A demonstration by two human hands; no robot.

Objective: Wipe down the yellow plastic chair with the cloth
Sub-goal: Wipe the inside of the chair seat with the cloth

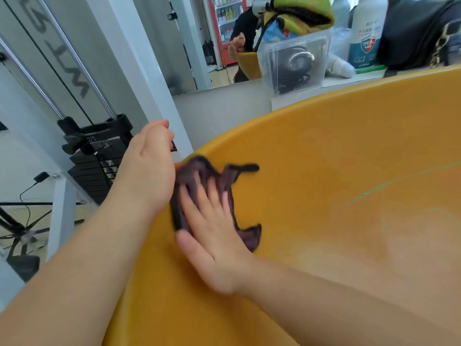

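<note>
My yellow chair (pixel 349 171) spreads beneath and to the right of my hands. The dark cloth (pixel 194 171) lies on its inner wall just under the rim, pressed flat by my right hand (pixel 214 236) with the fingers spread. My left hand (pixel 149 158) is close beside it at the rim, fingers curled out of sight, so I cannot tell whether it grips. A black weight stack (pixel 92 171) stands beyond my left hand.

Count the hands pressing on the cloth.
1. The right hand presses flat on the dark cloth inside the yellow plastic chair. The left hand sits at the chair's rim beside it, its grip unclear.
</note>
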